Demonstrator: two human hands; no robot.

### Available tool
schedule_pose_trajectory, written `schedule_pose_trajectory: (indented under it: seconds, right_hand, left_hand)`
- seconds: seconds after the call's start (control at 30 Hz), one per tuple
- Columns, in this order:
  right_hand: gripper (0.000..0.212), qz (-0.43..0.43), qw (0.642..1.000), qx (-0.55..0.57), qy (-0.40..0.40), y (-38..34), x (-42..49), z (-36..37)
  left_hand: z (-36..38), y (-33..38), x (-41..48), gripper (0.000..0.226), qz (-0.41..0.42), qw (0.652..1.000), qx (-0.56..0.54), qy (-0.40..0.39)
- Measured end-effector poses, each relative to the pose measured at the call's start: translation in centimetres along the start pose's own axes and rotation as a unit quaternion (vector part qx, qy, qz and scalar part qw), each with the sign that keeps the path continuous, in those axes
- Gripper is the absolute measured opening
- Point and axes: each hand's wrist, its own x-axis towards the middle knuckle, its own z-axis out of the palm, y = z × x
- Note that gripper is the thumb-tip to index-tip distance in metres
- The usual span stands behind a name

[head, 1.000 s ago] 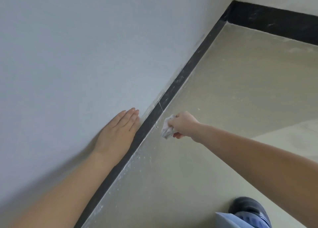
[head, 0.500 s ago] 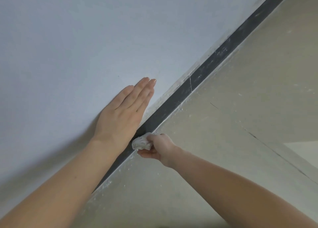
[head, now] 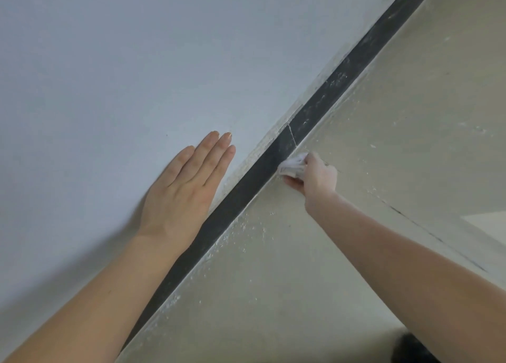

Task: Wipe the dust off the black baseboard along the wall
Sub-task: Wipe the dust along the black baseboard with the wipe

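The black baseboard [head: 241,195] is seen running diagonally, lower left to upper right, btwn the pale wall [head: 137,61] above it and the beige floor [head: 260,294] below it. A thin seam [head: 292,139] is cut across the baseboard approx. mid-frame.

The L hand [head: 180,195] is laid flat on the wall just above the baseboard, fingers straight and held together, pointed along the baseboard's run. Nothing is held by it. The heel of the hand is met by the baseboard's upper edge in the view.

A crumpled white cloth [head: 293,166] is gripped by the R hand [head: 317,176], w/ fingers curled round it and the thumb underneath. The cloth is pressed to the baseboard's lower edge, where baseboard and floor meet, just on the near side of the seam. The R forearm is stretched over the floor from the lower right.

Past the seam, the baseboard is marked w/ pale dust streaks [head: 336,80] and scuffs. On the near side of the seam it is seen darker and plainer. White specks [head: 246,223] are scattered on the floor right along the baseboard's foot, esp. below the L hand. A dark joint line [head: 410,220] is drawn across the floor, well away from the baseboard. A dark blurred shape [head: 410,349] is cut off at the bottom right, far from the baseboard. What it is can't be told.
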Motion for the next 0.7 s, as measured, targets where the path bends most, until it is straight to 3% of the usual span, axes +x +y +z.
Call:
schedule_pose_trajectory:
  seconds: [0.1,0.2,0.27,0.37,0.57,0.7]
  right_hand:
    - [0.013,0.035,0.991,-0.109,-0.076,5.7,-2.7,0.9]
    - [0.022,0.170,0.947,-0.136,-0.236,10.4,-6.3,2.8]
    - [0.030,0.228,0.925,-0.110,-0.283,11.2,-8.1,3.9]
    - [0.016,0.228,0.931,-0.062,-0.279,9.0,-8.2,4.8]
    - [0.015,0.130,0.970,-0.043,-0.201,0.9,-5.8,3.8]
    - [0.017,0.053,0.982,0.065,-0.170,-2.3,-4.9,1.7]
  left_hand:
    - [0.2,0.0,0.1,0.075,0.005,1.000,-0.007,0.016]
    - [0.4,0.1,0.0,0.063,0.009,1.000,-0.006,0.016]
    - [0.6,0.2,-0.2,0.068,0.009,1.000,0.003,0.014]
    - [0.6,0.0,-0.4,0.068,0.015,1.000,0.007,0.021]
    - [0.7,-0.1,-0.1,0.066,0.009,0.999,-0.022,0.023]
    - [0.4,0.0,0.1,0.073,0.009,0.999,-0.026,0.018]
